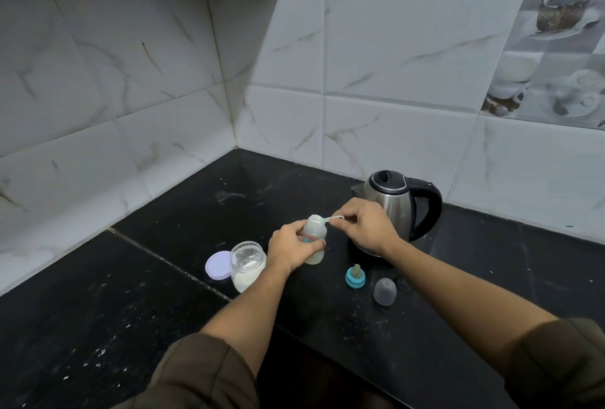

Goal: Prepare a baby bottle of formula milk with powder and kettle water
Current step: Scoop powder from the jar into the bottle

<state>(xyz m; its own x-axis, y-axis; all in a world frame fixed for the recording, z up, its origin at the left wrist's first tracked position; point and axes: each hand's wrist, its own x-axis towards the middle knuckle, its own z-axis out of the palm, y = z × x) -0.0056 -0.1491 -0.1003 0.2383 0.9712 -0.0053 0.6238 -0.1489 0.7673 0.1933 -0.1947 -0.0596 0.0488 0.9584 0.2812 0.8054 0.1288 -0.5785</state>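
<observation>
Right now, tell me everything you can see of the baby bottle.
The baby bottle is a small, translucent, plastic-looking bottle with a blue and red marking on its side. It stands upright on the black counter, in front of the kettle. Its mouth is open; the teat ring and clear cap lie apart on the counter. The left hand grips its body. The right hand holds a small scoop at the mouth, where white powder shows. The contents lower down cannot be told.

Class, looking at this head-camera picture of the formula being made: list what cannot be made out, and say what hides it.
- Baby bottle: its fill level, hidden by the left hand (head view).
- Scoop: any powder left in it, too small.
- Kettle: water inside, hidden by its shut lid; its base, behind the right hand.
- Bottle markings: blurred.
</observation>
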